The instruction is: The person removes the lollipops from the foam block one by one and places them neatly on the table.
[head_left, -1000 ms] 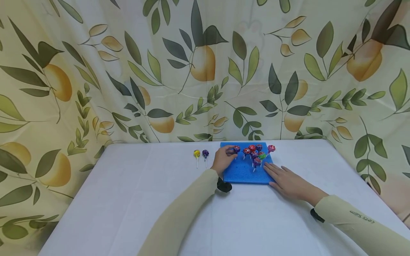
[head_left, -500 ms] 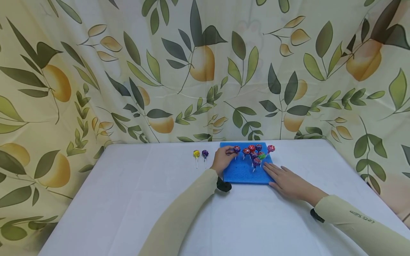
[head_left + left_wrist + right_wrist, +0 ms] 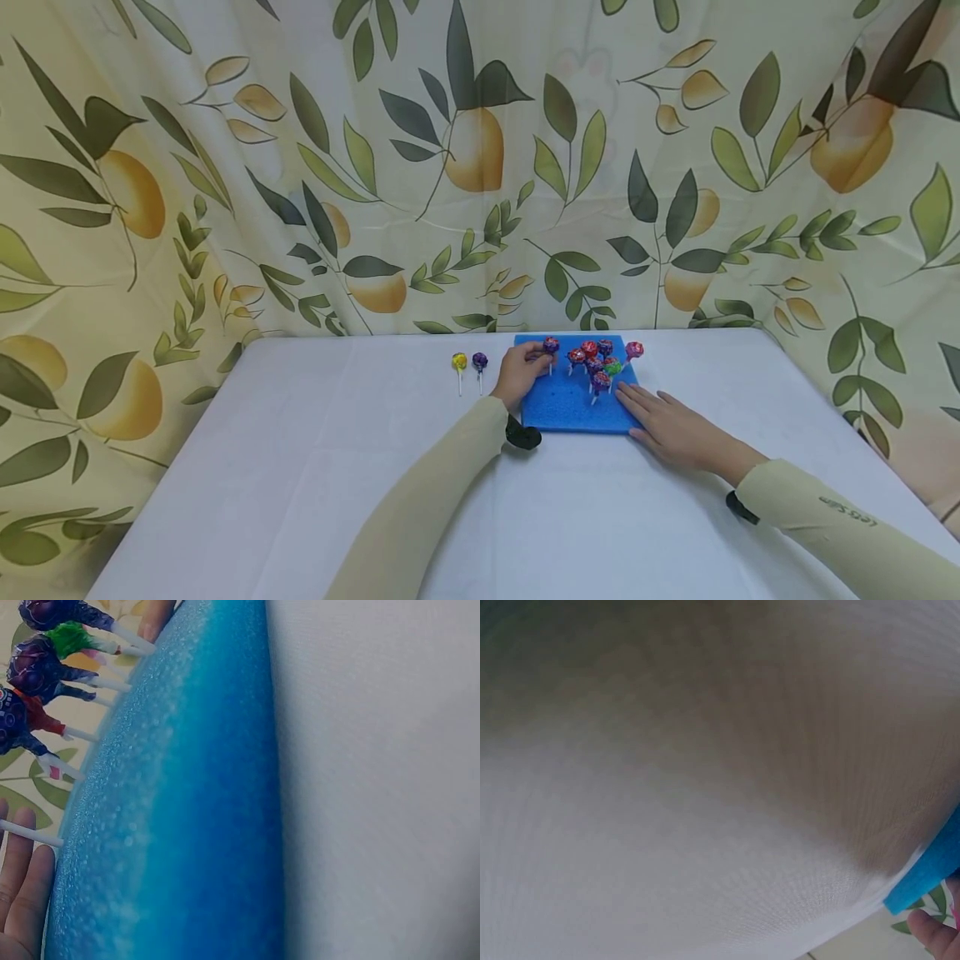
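A blue foam block [image 3: 573,412] lies at the far side of the white table. Several wrapped lollipops [image 3: 601,380] stand in its top by their sticks. At its left part, my left hand [image 3: 517,371] holds a purple-and-red lollipop [image 3: 551,343] by the stick. In the left wrist view that white stick [image 3: 30,833] meets the foam, with fingers [image 3: 30,900] just behind it. My right hand [image 3: 678,429] lies with extended fingers against the block's right edge. Only a fingertip [image 3: 924,927] and a foam corner [image 3: 922,881] show in the right wrist view.
Left of the block, a yellow lollipop [image 3: 459,362] and a purple lollipop [image 3: 480,362] lie on the white tablecloth [image 3: 337,467]. A pink lollipop [image 3: 634,350] leans out at the block's right edge. Behind the table hangs a leaf-and-fruit curtain [image 3: 420,167].
The lollipop at my left hand has shifted slightly left and up, and more of its stick shows. My right hand has stayed in place on the block's edge.
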A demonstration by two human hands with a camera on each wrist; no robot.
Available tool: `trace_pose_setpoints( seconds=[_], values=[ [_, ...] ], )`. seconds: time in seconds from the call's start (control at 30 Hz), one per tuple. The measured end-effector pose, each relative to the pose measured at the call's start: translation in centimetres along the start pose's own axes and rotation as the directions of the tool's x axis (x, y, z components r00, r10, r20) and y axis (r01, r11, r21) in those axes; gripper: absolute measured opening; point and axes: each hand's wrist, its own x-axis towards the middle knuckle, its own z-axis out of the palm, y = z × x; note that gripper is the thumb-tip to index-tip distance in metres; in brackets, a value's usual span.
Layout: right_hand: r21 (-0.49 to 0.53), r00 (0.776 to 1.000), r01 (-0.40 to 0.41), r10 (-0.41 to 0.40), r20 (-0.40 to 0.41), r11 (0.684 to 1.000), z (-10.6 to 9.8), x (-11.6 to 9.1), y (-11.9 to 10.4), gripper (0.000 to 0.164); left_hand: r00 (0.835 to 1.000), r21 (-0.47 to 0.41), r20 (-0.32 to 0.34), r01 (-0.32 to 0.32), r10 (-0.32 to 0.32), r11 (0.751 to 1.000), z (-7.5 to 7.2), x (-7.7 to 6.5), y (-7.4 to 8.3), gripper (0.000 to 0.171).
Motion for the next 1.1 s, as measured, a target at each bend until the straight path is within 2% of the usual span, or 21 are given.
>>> trace_pose_setpoints(
  seconds=[0.3, 0.47, 0.67, 0.87, 1.1],
  values=[
    [-0.006, 1.000, -0.002, 0.002, -0.001, 1.000, 0.0, 0.1, 0.0, 0.063, 1.000, -0.006, 0.000, -0.005, 0.005, 1.000, -0.4, -0.2, 0.3, 0.024],
    [-0.005, 1.000, -0.003, 0.003, -0.001, 1.000, 0.1, 0.1, 0.0, 0.063, 1.000, -0.065, 0.018, 0.012, -0.011, 0.998, -0.8, -0.3, 0.6, 0.024],
    [-0.004, 1.000, -0.005, 0.005, -0.001, 1.000, 0.1, 0.0, 0.0, 0.063, 0.999, -0.103, 0.037, -0.004, 0.008, 0.995, -1.6, -1.1, 1.5, 0.025],
    [-0.009, 1.000, -0.002, 0.001, -0.004, 1.000, 0.3, 0.1, 0.1, 0.064, 0.999, -0.133, 0.046, 0.021, -0.015, 0.991, -2.9, -1.6, 2.2, 0.026],
    [-0.010, 1.000, -0.003, 0.003, 0.002, 1.000, 0.2, 0.1, 0.0, 0.063, 0.998, -0.129, 0.055, 0.031, -0.024, 0.991, -5.5, -2.3, 2.8, 0.028]
  ],
)
